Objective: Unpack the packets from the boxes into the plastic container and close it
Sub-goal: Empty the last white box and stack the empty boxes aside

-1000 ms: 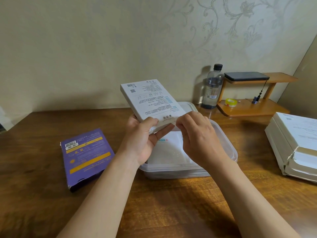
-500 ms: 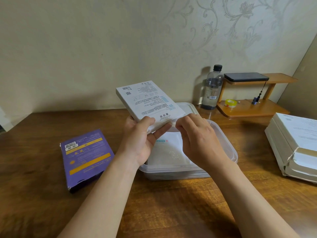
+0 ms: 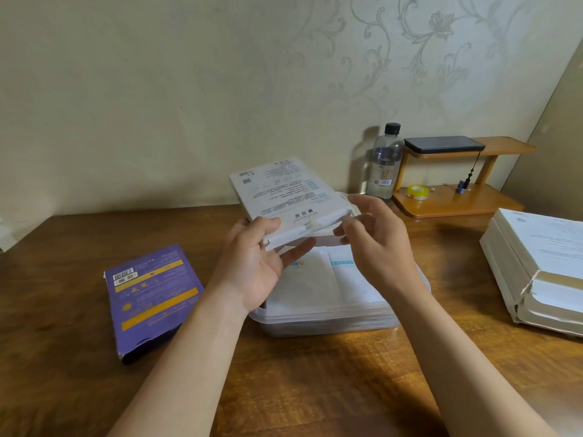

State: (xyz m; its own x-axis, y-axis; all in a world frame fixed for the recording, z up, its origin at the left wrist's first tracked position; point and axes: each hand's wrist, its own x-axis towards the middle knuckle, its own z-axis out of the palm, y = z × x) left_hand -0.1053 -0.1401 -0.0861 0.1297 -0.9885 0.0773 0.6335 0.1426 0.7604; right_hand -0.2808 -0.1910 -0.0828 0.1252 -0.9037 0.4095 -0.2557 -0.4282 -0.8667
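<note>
**A:** One box sat off to the left, yes?

**B:** Yes. A purple box lay flat near the left edge of the tabletop. I couldn't tell whether it had been emptied.

**A:** And the hands?

**B:** The left hand gripped the white box by its near end, thumb on top and fingers underneath. It held the box tilted in the air over the plastic container. The right hand had its fingertips at that end's right corner, by the flap. The blur kept me from telling whether they pinched the flap or only touched it.

**A:** What was in the container?

**B:** Flat white packets, in two piles side by side, filling it close to the rim. It stood open in the middle of the tabletop. A pale curved edge behind the white box might have been its lid, but I couldn't be sure.

**A:** How far along, then?

**B:** Well past the start, I'd judge. The stack of white boxes at the right edge looked torn at the ends, so probably emptied. What remained was opening the box in hand, adding its packets, perhaps doing the purple one too, then fitting the lid.

**A:** Anything else?

**B:** A bottle and a wooden shelf stood at the back edge, toward the right corner.
</note>
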